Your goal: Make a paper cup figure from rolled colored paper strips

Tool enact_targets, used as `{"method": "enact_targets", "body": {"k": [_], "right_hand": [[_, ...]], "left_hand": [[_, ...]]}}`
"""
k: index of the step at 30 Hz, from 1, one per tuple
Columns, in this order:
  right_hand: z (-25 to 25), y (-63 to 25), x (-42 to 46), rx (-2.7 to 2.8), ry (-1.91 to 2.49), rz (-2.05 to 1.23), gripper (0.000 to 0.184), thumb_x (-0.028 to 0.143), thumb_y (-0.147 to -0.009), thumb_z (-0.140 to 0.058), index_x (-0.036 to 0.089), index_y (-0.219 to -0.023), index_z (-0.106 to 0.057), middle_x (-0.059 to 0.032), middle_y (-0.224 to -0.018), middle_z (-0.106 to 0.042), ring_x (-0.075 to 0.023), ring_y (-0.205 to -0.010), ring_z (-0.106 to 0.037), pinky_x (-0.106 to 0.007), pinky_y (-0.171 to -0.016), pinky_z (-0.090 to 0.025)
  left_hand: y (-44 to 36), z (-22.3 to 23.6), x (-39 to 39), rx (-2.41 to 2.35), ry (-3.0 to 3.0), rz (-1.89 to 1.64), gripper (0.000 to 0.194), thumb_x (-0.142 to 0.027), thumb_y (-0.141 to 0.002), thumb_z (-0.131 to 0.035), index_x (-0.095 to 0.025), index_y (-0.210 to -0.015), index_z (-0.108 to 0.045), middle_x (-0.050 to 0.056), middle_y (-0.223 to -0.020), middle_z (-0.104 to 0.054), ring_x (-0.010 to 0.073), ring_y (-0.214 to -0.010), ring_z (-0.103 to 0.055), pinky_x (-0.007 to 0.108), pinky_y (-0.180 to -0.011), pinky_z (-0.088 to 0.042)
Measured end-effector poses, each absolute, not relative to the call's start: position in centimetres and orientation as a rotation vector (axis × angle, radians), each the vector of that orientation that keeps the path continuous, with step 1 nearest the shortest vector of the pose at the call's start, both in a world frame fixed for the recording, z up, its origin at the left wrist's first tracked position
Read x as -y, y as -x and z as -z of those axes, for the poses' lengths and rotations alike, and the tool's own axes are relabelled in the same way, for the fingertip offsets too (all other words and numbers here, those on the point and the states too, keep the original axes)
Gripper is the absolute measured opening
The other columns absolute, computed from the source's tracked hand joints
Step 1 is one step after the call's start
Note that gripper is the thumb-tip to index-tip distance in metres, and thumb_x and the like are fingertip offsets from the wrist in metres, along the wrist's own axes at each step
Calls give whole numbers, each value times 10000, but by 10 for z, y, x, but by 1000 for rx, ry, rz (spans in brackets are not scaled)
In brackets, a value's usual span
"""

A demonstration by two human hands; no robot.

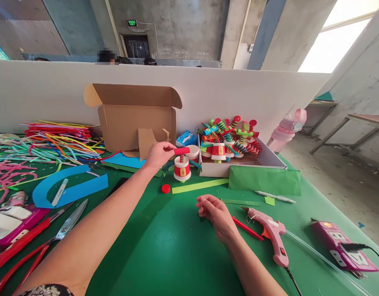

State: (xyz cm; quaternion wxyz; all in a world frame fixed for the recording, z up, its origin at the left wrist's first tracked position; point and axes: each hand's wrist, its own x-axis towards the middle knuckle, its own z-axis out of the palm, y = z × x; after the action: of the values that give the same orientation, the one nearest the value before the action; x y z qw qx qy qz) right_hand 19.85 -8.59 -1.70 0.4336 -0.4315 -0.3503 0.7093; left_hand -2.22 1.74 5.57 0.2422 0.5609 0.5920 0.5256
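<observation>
My left hand [160, 156] pinches a red paper tube [182, 151] above a small paper-cup figure [182, 168]. The figure stands upright, white and red, with a coiled red neck and blue folded-paper arms; the tube appears to touch the neck's top. Nearer me, my right hand [215, 213] hovers over the table with its fingers curled together, and nothing shows in them. A red round cap [166, 188] and a yellow-green paper strip [198, 186] lie between the hands. Beside my right hand are a red-handled tool [247, 229] and a pink glue gun [271, 234].
A white box [241, 166] full of similar figures stands behind a green paper sheet [265, 181]. An open cardboard box [136, 123] is at the back. Leftward lie pipe cleaners [63, 137], a blue strip [81, 187], scissors [67, 226] and a power strip [345, 246] at right.
</observation>
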Motion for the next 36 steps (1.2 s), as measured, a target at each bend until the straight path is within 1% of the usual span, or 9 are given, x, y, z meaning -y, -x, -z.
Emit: {"method": "enact_targets", "body": {"k": [7, 10, 13, 17, 20, 22, 28, 32, 36], "right_hand": [[17, -198, 87, 882, 1069, -1769, 441, 510, -533, -877, 158, -732, -702, -7, -677, -653, -77, -548, -508, -229, -559, -427], [16, -199, 87, 888, 1035, -1768, 431, 500, -549, -878, 161, -750, -703, -8, -683, -653, -80, -546, -508, -234, -559, -428], [15, -200, 87, 890, 986, -1752, 401, 472, -577, -879, 167, -771, -704, -7, -694, -653, -81, -547, -515, -238, -569, -437], [13, -199, 88, 844, 879, -1721, 393, 427, -574, -893, 187, -826, -709, 1, -733, -656, -86, -567, -533, -246, -596, -455], [12, -196, 89, 850, 786, -1679, 411, 394, -562, -904, 206, -870, -705, -4, -828, -674, -97, -614, -557, -264, -642, -478], [11, -195, 90, 871, 758, -1652, 401, 373, -565, -904, 216, -869, -696, -4, -854, -681, -105, -638, -566, -272, -669, -485], [9, -196, 94, 940, 826, -1599, 397, 374, -568, -891, 228, -889, -707, 7, -800, -691, -144, -718, -611, -291, -731, -498], [5, -195, 97, 1022, 811, -1581, 339, 408, -575, -880, 221, -814, -729, -4, -808, -700, -164, -773, -627, -317, -794, -505], [3, -195, 97, 1017, 816, -1566, 335, 415, -557, -891, 222, -778, -730, -3, -792, -702, -162, -756, -621, -323, -789, -506]], "left_hand": [[22, -57, -17, -1627, -1520, -1423, 101, -263, -594, -673, -178, -632, -712, -7, -580, -649, 140, -585, -535, 250, -552, -379], [20, -66, -6, -1597, -1476, -1531, 100, -254, -602, -654, -182, -644, -707, -7, -600, -654, 141, -601, -541, 249, -569, -400], [8, -68, 17, -1473, -1400, -1650, 129, -281, -608, -684, -183, -686, -714, 0, -656, -676, 145, -649, -560, 250, -610, -430], [-22, -44, 58, -1234, -1122, -1432, 231, -340, -585, -773, -181, -748, -733, 12, -688, -686, 138, -659, -570, 252, -640, -456], [-42, -17, 82, -1182, -1013, -1273, 249, -371, -573, -808, -174, -701, -723, 9, -656, -659, 114, -607, -527, 241, -609, -443], [-49, -4, 91, -1186, -990, -1268, 274, -409, -573, -817, -179, -681, -714, 8, -649, -654, 119, -605, -528, 249, -609, -452], [-45, 11, 99, -1249, -1371, -1359, 281, -502, -702, -756, -223, -699, -719, 12, -683, -688, 178, -678, -599, 301, -661, -499], [-40, 11, 101, -1239, -1494, -1412, 256, -487, -739, -747, -234, -704, -724, -3, -677, -690, 167, -669, -610, 279, -653, -503], [-41, 11, 100, -1243, -1514, -1358, 254, -468, -736, -747, -220, -700, -709, -3, -666, -686, 159, -654, -614, 257, -628, -506]]}}
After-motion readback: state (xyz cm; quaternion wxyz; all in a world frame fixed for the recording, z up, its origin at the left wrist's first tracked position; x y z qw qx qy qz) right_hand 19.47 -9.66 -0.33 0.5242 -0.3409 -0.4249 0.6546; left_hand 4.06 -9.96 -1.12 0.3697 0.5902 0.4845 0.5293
